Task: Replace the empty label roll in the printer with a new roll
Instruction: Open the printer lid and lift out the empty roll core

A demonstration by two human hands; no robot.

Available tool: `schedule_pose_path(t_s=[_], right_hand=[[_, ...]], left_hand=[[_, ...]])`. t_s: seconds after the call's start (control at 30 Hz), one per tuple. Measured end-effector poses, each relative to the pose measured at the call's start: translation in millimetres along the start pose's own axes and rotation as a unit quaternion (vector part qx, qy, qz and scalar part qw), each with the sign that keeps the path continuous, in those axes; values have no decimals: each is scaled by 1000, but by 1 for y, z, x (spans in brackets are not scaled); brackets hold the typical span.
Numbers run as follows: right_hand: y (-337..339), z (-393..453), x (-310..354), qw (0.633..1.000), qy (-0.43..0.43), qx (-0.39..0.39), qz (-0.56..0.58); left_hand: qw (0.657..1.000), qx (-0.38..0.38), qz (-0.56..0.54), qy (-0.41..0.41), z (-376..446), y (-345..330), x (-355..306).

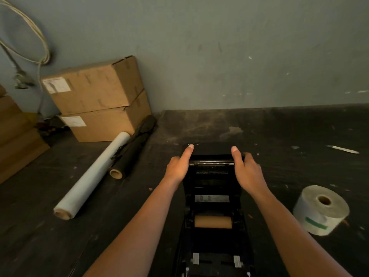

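A black label printer lies in front of me on the dark table with its lid swung open and back. My left hand grips the lid's left edge, thumb on top. On the lid's right edge sits my right hand, gripping in the same way. Inside the open bay rests a bare brown cardboard core, the empty roll. A full white label roll with a green mark stands on the table to the right of the printer, apart from both hands.
Two stacked cardboard boxes stand at the back left against the wall. A long white film roll and a black roll lie left of the printer. A white pen-like stick lies at the far right. Cables hang on the wall.
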State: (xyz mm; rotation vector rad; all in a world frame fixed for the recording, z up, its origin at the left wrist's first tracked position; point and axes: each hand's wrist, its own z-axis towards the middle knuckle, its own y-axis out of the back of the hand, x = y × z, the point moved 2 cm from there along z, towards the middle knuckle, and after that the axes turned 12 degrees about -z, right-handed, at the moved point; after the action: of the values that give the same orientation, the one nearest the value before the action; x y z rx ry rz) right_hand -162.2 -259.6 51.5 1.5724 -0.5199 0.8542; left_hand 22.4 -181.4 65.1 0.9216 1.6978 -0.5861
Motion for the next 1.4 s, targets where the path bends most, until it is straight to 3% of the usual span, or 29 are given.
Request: schedule_pose_path(t_s=[0.47,0.67,0.77,0.9,1.1,1.4], right_hand=[[10,-18,0,999,-26,44,9],[10,-65,-44,995,-38,72,51],[-9,-100,-85,995,-60,81,10],[-35,-129,-113,991,-49,98,-78],[-45,-128,-104,991,5,60,-123],[-53,-117,-99,982,40,91,-161]], left_hand=[[998,19,50,-14,-17,6,3],[990,12,32,-139,-54,31,54],[981,32,109,-154,-70,41,115],[948,48,211,-236,-79,37,161],[932,43,224,-281,-80,26,159],[921,37,260,-288,-77,19,154]])
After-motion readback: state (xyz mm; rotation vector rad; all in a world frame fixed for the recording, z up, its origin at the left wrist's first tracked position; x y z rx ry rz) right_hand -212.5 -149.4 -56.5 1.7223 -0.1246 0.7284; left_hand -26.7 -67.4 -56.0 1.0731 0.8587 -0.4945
